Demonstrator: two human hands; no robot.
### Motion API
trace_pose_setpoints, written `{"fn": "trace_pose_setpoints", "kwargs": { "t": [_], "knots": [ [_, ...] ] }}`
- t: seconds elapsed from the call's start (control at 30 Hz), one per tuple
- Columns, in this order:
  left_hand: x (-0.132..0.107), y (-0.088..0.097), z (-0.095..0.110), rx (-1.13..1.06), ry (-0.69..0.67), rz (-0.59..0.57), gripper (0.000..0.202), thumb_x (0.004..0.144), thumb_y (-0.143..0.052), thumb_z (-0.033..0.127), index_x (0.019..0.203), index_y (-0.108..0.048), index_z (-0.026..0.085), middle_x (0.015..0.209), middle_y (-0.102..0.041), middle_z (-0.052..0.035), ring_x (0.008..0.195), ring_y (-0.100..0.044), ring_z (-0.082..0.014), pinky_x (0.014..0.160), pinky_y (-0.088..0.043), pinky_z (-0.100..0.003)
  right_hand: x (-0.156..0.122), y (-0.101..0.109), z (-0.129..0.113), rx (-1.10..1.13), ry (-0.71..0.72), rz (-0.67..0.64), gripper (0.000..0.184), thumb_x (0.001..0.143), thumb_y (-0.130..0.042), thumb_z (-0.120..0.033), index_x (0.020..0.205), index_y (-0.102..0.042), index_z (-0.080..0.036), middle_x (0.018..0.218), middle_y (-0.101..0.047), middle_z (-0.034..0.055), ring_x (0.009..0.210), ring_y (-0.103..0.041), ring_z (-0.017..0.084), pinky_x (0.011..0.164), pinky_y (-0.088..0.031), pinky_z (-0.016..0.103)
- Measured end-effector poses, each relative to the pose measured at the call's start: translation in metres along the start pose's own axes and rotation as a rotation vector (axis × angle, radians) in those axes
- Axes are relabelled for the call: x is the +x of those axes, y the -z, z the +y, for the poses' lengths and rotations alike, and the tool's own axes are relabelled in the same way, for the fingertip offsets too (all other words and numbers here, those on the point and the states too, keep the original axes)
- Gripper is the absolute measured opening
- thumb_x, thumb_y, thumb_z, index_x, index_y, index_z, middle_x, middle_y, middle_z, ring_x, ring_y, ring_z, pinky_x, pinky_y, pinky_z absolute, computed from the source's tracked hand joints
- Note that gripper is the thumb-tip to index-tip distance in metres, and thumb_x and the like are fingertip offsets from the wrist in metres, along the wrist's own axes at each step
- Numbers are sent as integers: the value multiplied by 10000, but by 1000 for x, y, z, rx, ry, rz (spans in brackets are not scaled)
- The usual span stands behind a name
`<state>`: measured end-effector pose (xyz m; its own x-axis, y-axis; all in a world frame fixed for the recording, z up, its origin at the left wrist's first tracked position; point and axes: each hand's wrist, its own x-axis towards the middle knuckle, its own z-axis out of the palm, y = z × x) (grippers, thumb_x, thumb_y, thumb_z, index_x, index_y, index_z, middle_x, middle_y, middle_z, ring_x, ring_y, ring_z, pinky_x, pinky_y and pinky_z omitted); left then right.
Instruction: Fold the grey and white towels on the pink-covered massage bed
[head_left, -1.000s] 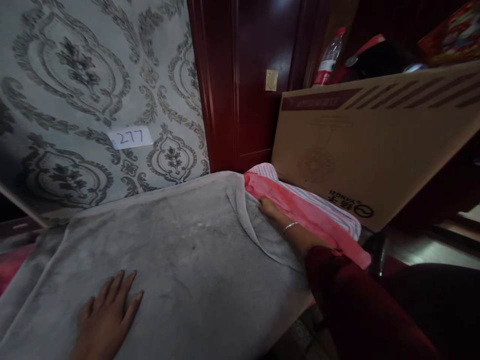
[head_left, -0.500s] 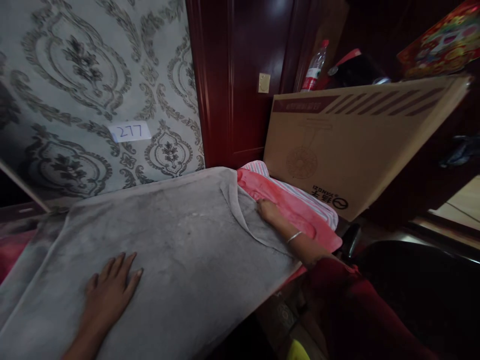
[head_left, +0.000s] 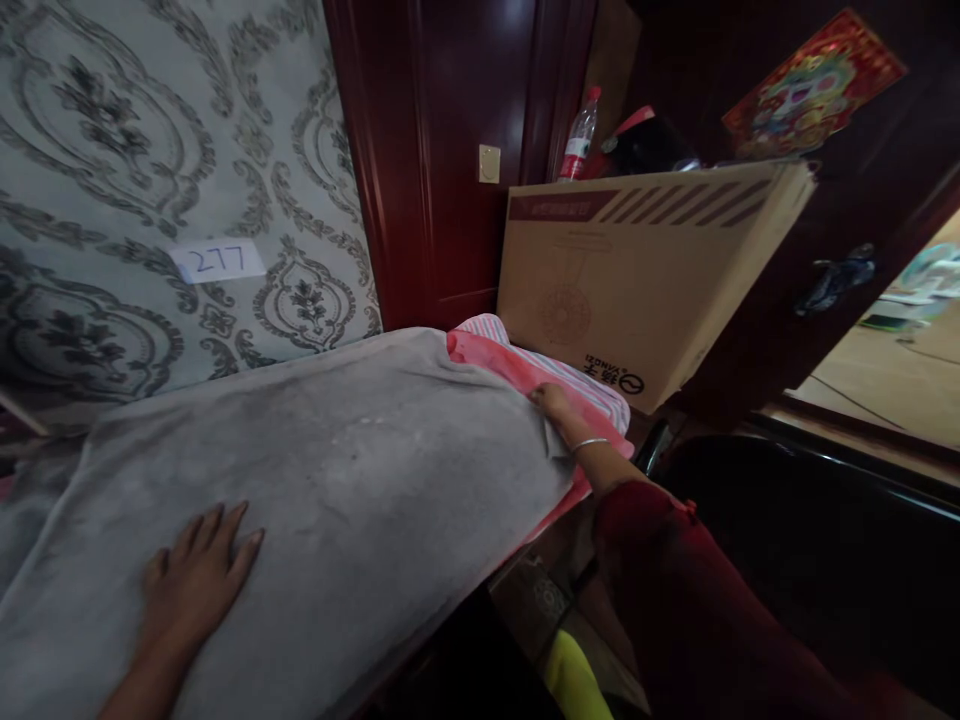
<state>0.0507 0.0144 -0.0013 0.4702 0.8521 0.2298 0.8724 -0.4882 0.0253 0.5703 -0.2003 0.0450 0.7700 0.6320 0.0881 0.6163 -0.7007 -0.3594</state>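
Note:
A grey plush blanket (head_left: 360, 460) covers most of the surface in front of me. My left hand (head_left: 199, 565) lies flat on its near left part, fingers spread. At the blanket's far right edge, my right hand (head_left: 551, 402) is closed on the cloth; the fingertips are partly hidden. Beyond that edge show a pink-red cloth (head_left: 499, 355) and a striped cloth (head_left: 592, 378) beneath it. A bangle circles my right wrist.
A large cardboard box (head_left: 630, 290) stands just behind the cloths, with a plastic bottle (head_left: 580, 138) at its back. Patterned wallpaper (head_left: 120, 200) and a dark red door (head_left: 457, 230) border the far side. A black glossy chair or tub (head_left: 795, 530) occupies the right.
My right hand has drawn the folded-back corner of the grey blanket outward to the right, flattening the fold over the pink-red cloth. My left hand remains flat. The view has turned rightward.

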Motion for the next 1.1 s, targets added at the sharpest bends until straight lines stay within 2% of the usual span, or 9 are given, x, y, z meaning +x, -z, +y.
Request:
{"fn": "trace_pose_setpoints", "kwargs": {
  "t": [0.07, 0.17, 0.3, 0.4, 0.53, 0.67, 0.83, 0.97, 1.1],
  "knots": [
    [0, 1, 0, -1, 2, -8, 782, 931, -131, 527, 1490, -442, 76, 1561, -400, -221, 1466, -311, -383, 1152, -263, -617, 0, 3, 18, 25, -15, -20, 357, 963, -429, -249, 1148, -715, -142, 1112, -737, 108, 950, -669, 199, 783, -464, 247],
    [0, 2, 1, 6, 1, -26, 801, 938, -93, 532, 1489, -437, 65, 1562, -392, -231, 1473, -306, -384, 1157, -261, -619, -11, -5, 33, 44, -17, -30, 331, 944, -502, -302, 1153, -725, -174, 1135, -738, 89, 939, -670, 195, 782, -478, 245],
    [0, 1, 1, -15, -3, 1, 787, 956, -85, 540, 1483, -446, 80, 1557, -407, -217, 1470, -315, -394, 1154, -272, -621, -22, -17, 45, 11, -61, -13, 285, 895, -593, -269, 1127, -742, -198, 1167, -725, 120, 1016, -663, 227, 856, -475, 268],
    [0, 1, 0, -10, -7, 5, 783, 954, -103, 531, 1485, -448, 71, 1552, -412, -228, 1464, -327, -393, 1157, -274, -615, -26, -15, 57, -27, -133, 16, 287, 963, -517, -258, 1134, -722, -151, 1189, -701, 158, 1076, -650, 232, 921, -478, 323],
    [-2, 1, 1, 10, -4, 1, 772, 942, -133, 508, 1493, -448, 69, 1567, -399, -220, 1468, -322, -384, 1156, -283, -605, -26, -11, 59, -50, -157, 19, 259, 975, -562, -294, 1117, -693, -121, 1153, -700, 136, 1055, -656, 228, 958, -492, 424],
    [-3, -1, 0, 7, 11, 11, 782, 928, -142, 509, 1492, -457, 68, 1566, -409, -209, 1462, -334, -387, 1155, -276, -606, -11, -11, 25, 0, -4, 56, 295, 956, -498, -189, 1123, -733, -126, 1209, -694, 183, 1125, -640, 246, 975, -451, 326],
    [-3, -10, -6, 3, 19, 45, 762, 914, -185, 504, 1493, -466, 95, 1555, -435, -191, 1468, -338, -363, 1169, -264, -585, 31, -18, -47, 95, 177, 58, 358, 981, -432, -213, 1191, -717, -167, 1240, -705, 98, 1122, -637, 177, 945, -434, 226],
    [-3, -15, -11, 6, 35, 41, 747, 897, -226, 510, 1478, -495, 124, 1555, -448, -158, 1468, -349, -344, 1179, -260, -570, 77, -27, -97, 122, 171, 24, 397, 1010, -392, -281, 1182, -718, -132, 1231, -702, 146, 1134, -640, 211, 933, -455, 261],
    [-4, -17, -14, 18, 47, 51, 714, 886, -275, 496, 1457, -527, 149, 1556, -455, -130, 1470, -354, -330, 1178, -273, -562, 118, -45, -124, 122, 119, -53, 380, 978, -514, -373, 1060, -749, -86, 1099, -727, 198, 1052, -678, 296, 900, -504, 368]
  ]
}}
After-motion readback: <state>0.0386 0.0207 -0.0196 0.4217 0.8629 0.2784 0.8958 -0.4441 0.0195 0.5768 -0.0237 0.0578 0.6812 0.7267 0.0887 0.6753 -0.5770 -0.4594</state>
